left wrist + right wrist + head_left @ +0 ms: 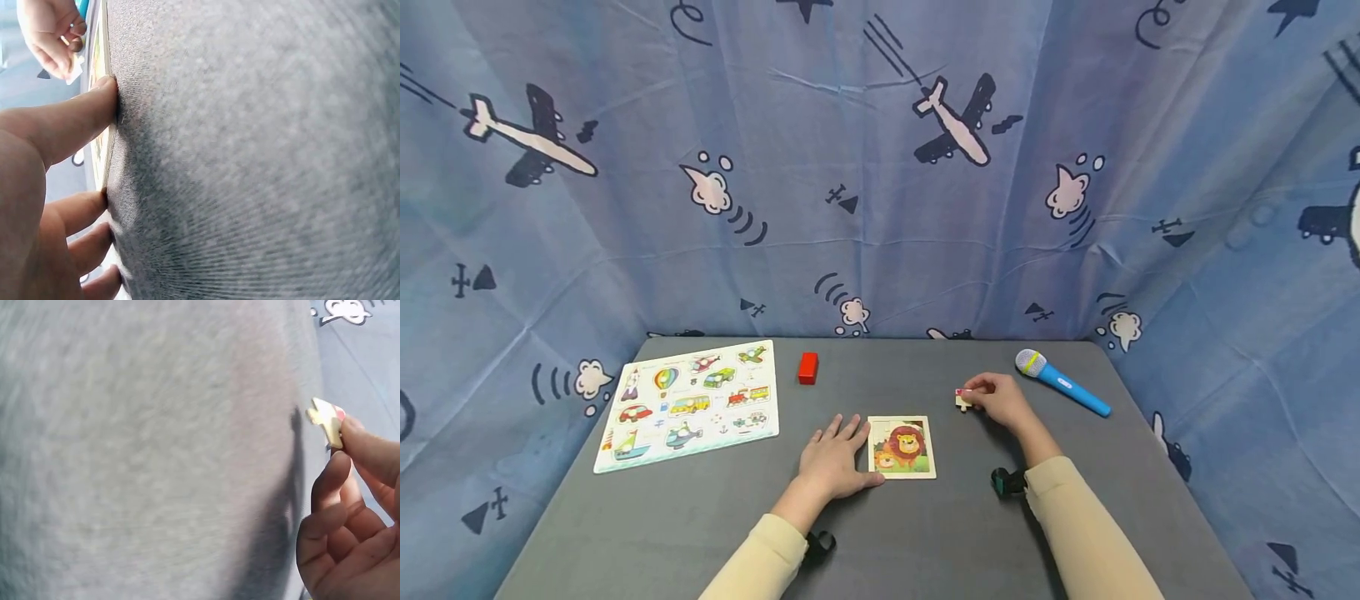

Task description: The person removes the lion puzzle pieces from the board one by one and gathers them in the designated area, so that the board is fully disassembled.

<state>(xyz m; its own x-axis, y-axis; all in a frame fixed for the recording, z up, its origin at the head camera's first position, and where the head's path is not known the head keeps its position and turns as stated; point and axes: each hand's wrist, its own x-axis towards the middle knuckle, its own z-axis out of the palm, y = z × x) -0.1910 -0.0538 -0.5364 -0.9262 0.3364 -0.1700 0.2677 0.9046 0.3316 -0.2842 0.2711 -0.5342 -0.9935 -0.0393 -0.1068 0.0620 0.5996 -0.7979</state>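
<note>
A square lion jigsaw puzzle (pixel 906 447) in a pale frame lies on the grey table. Fingers spread, my left hand (pixel 833 460) rests at its left side, with the thumb at the lower left corner and the index fingertip near the upper left one. In the left wrist view, the thumb and fingertips of that hand (pixel 47 169) stand along the frame's edge. Off to the right of the puzzle, my right hand (pixel 1002 402) pinches a small jigsaw piece (pixel 327 423) between thumb and index finger, above the table surface. The piece is pale with a patch of red.
A blue toy microphone (pixel 1071 390) with a grey head lies at the back right. Toward the back stands a red block (pixel 808 368). On the left is a large picture board (pixel 715 442) of vehicles. A blue patterned curtain (pixel 865 208) hangs behind the table (pixel 917 542).
</note>
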